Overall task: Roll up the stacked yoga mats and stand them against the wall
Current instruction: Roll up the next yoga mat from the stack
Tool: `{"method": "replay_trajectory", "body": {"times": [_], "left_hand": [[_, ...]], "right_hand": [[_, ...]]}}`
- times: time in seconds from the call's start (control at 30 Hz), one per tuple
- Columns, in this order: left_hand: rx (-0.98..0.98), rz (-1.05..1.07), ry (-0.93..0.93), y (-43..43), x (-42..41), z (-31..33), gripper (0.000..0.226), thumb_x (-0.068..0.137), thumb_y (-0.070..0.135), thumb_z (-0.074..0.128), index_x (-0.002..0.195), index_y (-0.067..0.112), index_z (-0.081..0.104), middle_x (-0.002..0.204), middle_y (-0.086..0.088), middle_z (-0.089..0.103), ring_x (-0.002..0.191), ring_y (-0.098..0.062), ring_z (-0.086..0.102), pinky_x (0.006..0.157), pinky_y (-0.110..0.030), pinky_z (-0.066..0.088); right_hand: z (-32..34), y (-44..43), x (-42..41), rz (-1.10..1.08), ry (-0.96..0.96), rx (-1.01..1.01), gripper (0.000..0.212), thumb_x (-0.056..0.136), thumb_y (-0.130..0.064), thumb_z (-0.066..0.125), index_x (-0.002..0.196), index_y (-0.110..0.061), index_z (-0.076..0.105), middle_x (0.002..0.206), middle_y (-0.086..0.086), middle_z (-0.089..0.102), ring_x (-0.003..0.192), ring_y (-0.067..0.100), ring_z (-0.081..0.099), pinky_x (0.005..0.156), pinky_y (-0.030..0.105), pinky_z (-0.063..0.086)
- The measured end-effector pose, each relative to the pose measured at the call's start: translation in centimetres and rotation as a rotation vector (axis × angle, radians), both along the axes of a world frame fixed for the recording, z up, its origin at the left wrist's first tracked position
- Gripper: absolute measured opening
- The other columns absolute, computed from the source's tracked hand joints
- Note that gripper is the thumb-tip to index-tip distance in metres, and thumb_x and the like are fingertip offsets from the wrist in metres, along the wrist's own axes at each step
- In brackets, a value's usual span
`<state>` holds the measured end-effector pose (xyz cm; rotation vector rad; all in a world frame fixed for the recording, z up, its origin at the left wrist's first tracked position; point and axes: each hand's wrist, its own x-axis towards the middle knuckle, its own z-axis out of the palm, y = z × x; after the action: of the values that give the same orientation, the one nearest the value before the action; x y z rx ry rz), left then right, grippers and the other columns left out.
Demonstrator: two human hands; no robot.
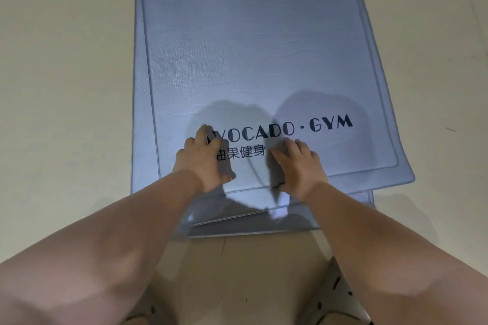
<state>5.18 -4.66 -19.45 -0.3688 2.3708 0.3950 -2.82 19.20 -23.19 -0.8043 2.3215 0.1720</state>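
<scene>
Under left hand (203, 161), logo (290, 128) start hidden (lower mats (401, 170) mostly covered).

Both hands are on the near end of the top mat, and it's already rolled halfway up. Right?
Not quite. The left hand and right hand do rest on the near end of the top mat, but the head view shows it lying flat, not rolled at all.

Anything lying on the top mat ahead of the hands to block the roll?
Nothing visible. The left hand and right hand rest on the top yoga mat; beyond them it bears only printed lettering. The wall is out of view.
</scene>
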Motion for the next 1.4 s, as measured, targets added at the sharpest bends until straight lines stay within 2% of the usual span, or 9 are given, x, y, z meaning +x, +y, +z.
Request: {"method": "replay_trajectory", "body": {"times": [0.1,0.23,0.3,0.43,0.63,0.9,1.13,1.3,1.4], "left_hand": [[-0.033,-0.174,0.029,0.2,1.2,-0.7,0.101,0.072,0.072,0.071,0.154,0.036,0.026,0.166,-0.005,-0.014,0.144,-0.036,0.024,0.113,-0.048,0.034],[0.126,-0.173,0.010,0.2,0.7,-0.6,0.112,0.064,0.083,0.071,0.156,0.037,0.027,0.168,0.000,-0.001,0.149,-0.032,0.018,0.117,-0.050,0.031],[0.207,-0.144,0.042,0.4,0.1,0.0,0.111,0.064,0.081,0.072,0.156,0.035,0.029,0.166,0.000,0.014,0.149,-0.030,0.020,0.117,-0.048,0.032],[0.124,-0.169,0.051,0.8,-0.1,0.5,0.101,0.069,0.074,0.074,0.152,0.032,0.036,0.155,0.000,0.036,0.140,-0.030,0.033,0.110,-0.046,0.039],[0.143,-0.009,0.049,-0.6,0.2,0.0,0.040,0.092,0.037,0.067,0.131,0.031,0.061,0.130,-0.003,0.060,0.121,-0.028,0.055,0.100,-0.041,0.049],[0.251,0.168,0.181,-3.0,-0.7,0.2,0.012,0.087,0.033,0.080,0.086,0.027,0.070,0.087,0.007,0.064,0.090,-0.020,0.062,0.073,-0.026,0.040],[0.416,0.321,0.129,-4.7,-2.6,1.6,0.015,0.091,0.029,0.076,0.086,0.014,0.077,0.089,-0.004,0.073,0.082,-0.018,0.062,0.072,-0.027,0.047],[0.412,0.136,-0.128,-5.2,-3.1,2.0,0.018,0.094,0.034,0.073,0.084,0.020,0.070,0.085,0.010,0.062,0.081,-0.006,0.054,0.077,-0.027,0.038],[0.366,0.089,-0.168,-5.1,-3.1,2.2,0.018,0.096,0.036,0.069,0.083,0.024,0.070,0.089,0.007,0.064,0.091,-0.017,0.059,0.081,-0.031,0.040]], "right_hand": [[-0.2,0.8,-0.8,0.136,0.018,-0.057,0.062,0.079,-0.038,0.078,0.134,-0.017,0.060,0.141,0.012,0.047,0.129,0.036,0.041,0.091,0.041,0.046],[0.5,0.3,-0.5,0.314,0.010,0.020,0.026,0.095,-0.031,0.062,0.111,-0.012,0.068,0.110,0.014,0.059,0.103,0.035,0.057,0.068,0.034,0.036],[1.0,-0.5,0.4,0.355,0.023,0.028,0.026,0.104,-0.029,0.052,0.113,-0.012,0.068,0.108,0.012,0.060,0.100,0.036,0.063,0.067,0.032,0.035],[2.2,-4.5,1.8,0.301,0.114,-0.045,0.023,0.107,-0.023,0.051,0.122,-0.015,0.066,0.118,0.003,0.064,0.097,0.026,0.072,0.069,0.035,0.056],[3.7,-7.8,2.0,0.050,0.062,-0.200,0.032,0.107,-0.041,0.052,0.120,-0.013,0.062,0.117,0.009,0.061,0.105,0.033,0.067,0.086,0.039,0.052],[3.5,-3.9,0.9,-0.164,0.095,-0.258,0.023,0.103,-0.039,0.057,0.108,-0.019,0.067,0.105,0.002,0.062,0.098,0.028,0.061,0.073,0.035,0.045],[5.7,-3.4,-3.8,-0.178,0.036,-0.117,0.031,0.103,-0.050,0.055,0.092,-0.021,0.061,0.090,0.000,0.059,0.091,0.027,0.060,0.069,0.035,0.040],[6.6,-4.2,-5.1,-0.152,-0.207,-0.009,0.036,0.098,-0.047,0.065,0.102,-0.012,0.072,0.095,0.007,0.068,0.086,0.026,0.062,0.068,0.034,0.044],[6.2,-4.3,-4.7,-0.210,-0.310,0.035,0.039,0.095,-0.051,0.067,0.104,-0.013,0.072,0.093,0.004,0.063,0.083,0.024,0.058,0.069,0.035,0.041]]}}
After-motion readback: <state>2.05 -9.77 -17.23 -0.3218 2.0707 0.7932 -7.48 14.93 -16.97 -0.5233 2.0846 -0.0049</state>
